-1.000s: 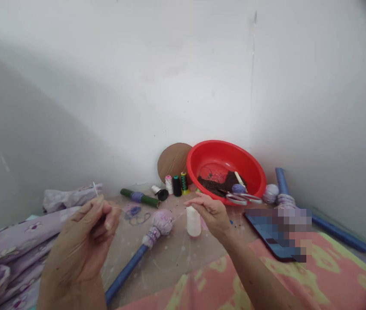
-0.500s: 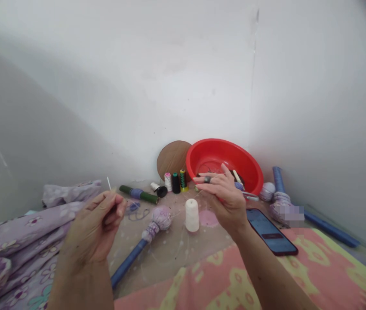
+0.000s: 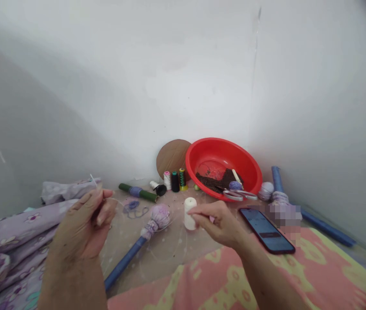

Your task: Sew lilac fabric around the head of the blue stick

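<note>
Upright and leaning slightly left, the pale needle (image 3: 93, 181) sits pinched between thumb and forefinger of the left hand (image 3: 84, 226), at the left above the lilac floral cloth (image 3: 24, 228). Its long axis runs steeply, the bare end pointing up and away from the fingers; a fine thread (image 3: 120, 201) leads rightward from that hand. The right hand (image 3: 219, 221) points its bent forefinger and thumb left, over the upright white thread cone (image 3: 189, 206); whether they grip anything cannot be told. Between the hands, a cloth-wrapped ball (image 3: 160, 216) tops a blue stick (image 3: 126, 262) slanting toward the upper right.
</note>
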A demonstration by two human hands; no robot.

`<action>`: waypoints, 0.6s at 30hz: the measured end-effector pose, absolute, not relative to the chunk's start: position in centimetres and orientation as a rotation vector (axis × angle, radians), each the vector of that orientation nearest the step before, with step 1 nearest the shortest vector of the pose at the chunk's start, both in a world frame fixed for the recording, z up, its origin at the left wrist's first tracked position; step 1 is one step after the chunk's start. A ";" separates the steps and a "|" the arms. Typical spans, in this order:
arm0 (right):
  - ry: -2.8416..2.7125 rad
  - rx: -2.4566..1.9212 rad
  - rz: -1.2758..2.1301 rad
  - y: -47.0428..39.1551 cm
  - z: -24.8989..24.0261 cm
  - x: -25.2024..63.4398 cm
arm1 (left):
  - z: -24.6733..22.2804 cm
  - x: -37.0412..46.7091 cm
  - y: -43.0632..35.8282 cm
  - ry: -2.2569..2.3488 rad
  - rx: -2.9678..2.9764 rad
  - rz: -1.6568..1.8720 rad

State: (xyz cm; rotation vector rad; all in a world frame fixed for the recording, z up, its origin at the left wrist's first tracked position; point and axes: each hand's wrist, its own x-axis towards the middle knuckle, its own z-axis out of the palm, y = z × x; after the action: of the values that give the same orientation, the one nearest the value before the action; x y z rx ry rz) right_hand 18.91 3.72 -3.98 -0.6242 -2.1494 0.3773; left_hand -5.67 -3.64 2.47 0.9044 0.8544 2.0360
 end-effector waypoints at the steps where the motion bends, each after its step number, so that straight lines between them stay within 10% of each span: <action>1: -2.253 -0.695 0.391 4.1 -4.6 18.9 | 2.5 -5.7 -3.7 0.851 0.918 2.035; 18: -1.806 -0.604 0.819 5.4 -5.5 16.8 | 1.6 -1.2 -2.7 1.145 1.545 1.304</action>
State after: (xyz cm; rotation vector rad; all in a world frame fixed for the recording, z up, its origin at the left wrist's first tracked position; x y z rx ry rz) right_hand 16.77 5.39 -5.49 -0.6043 -1.8057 0.8188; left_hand -1.25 -2.66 1.57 1.5451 1.1452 1.3040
